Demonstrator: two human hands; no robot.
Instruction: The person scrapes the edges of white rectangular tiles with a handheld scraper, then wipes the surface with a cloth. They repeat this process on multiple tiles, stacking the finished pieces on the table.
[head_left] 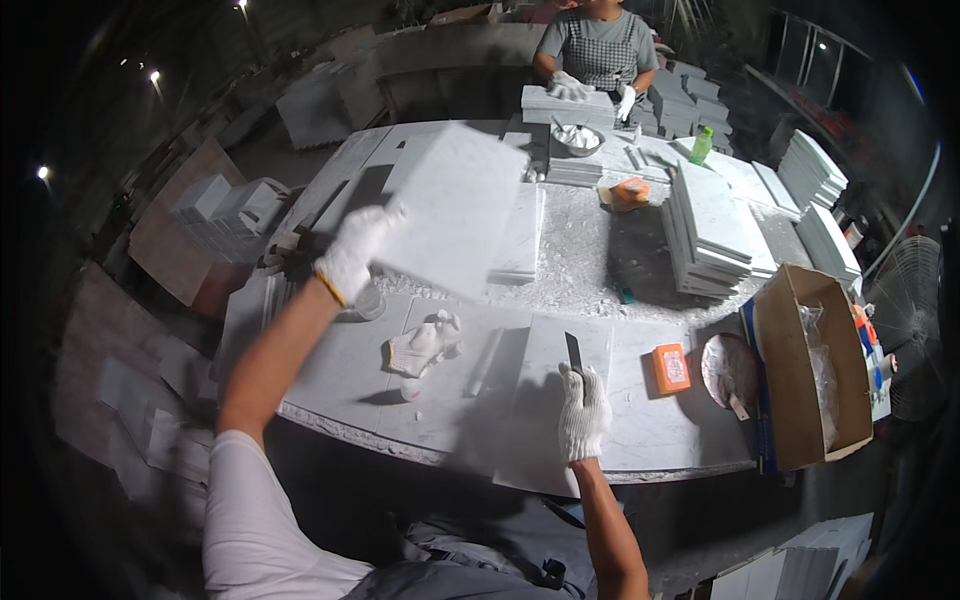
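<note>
1. The table, a pale stone-topped work surface dusted with white powder, is carrying all the work; its near edge is running in front of the person.
2. The stone tile, a white rectangular slab, is being held tilted in the air above the far left part of the table. The left hand, gloved, is closing its grip on the tile's lower left edge. Judged from this hold, a one-edge grasp is risking a slip, so the slab is best kept close and lowered flat.
3. The tile stack is standing to the right, well apart from the raised slab.
4. The cardboard box is lying open at the table's right end.
5. A second flat tile is resting at the near edge, under the right hand.
6. The right hand, gloved, is wrapping its grip shut on the scraper, whose dark blade is pointing away from the person; keeping the blade flat would be sparing the face.
7. A crumpled cloth is lying left of it; an orange block is lying right.
</note>
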